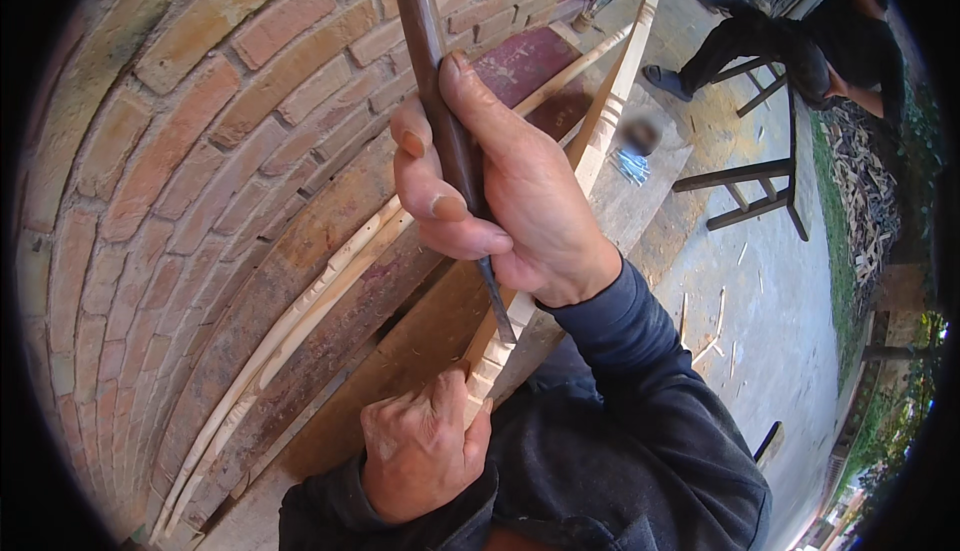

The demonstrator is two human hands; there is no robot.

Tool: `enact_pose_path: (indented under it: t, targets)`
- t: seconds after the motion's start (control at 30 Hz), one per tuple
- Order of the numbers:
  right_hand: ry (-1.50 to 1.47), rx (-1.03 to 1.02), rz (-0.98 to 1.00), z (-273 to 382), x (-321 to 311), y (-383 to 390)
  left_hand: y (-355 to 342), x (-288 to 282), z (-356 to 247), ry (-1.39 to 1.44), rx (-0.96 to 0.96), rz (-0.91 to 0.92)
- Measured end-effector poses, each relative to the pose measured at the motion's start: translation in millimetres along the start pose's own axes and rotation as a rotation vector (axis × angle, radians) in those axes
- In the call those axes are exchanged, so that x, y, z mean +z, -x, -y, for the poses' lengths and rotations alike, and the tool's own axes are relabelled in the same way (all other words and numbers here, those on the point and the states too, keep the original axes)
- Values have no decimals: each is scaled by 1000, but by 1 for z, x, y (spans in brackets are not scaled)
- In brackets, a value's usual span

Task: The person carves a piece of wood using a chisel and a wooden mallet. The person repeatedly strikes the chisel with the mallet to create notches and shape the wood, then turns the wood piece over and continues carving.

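Observation:
My right hand [540,201] is wrapped round the dark wooden handle of a chisel [428,46]. Its narrow steel blade slants down, and the tip meets or lies just over a pale wooden strip [610,111]; I cannot tell which. The strip is long and squarish, with notches cut across it in places. It runs from my lap up toward the far end of the bench, partly behind my right hand. Closed on the strip's near end is my left hand [422,441], just below the chisel tip.
Two long pale sticks [300,326] lie on the worn wooden bench [345,391] beside a brick wall [190,141]. A blue-and-white packet [632,168] rests near the bench's far end. Beyond, a person [840,36] sits by a dark wooden frame [750,173]; wood scraps [712,331] litter the floor.

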State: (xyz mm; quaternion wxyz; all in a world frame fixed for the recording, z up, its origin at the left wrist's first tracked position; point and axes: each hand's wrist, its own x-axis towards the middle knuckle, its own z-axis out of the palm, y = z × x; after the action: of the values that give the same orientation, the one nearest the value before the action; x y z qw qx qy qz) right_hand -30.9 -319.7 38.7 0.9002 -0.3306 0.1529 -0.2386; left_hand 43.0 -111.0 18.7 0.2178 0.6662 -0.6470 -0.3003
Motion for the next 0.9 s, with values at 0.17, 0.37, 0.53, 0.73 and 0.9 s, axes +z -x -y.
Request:
enact_pose_path:
  t: [0.17,0.37,0.53,0.73,0.9]
  targets:
    - [35,27,-23,1,1,1,0,0,0,-4,4,0]
    - [65,18,-59,1,4,-1,0,0,0,-18,6,-12]
    - [196,-44,-62,3,6,5,-2,0,-2,-40,11,-5]
    - [265,-63,-76,3,9,9,-1,2,-1,-48,-3,5]
    - [217,-86,-43,7,7,18,0,2,0,-82,1,52]
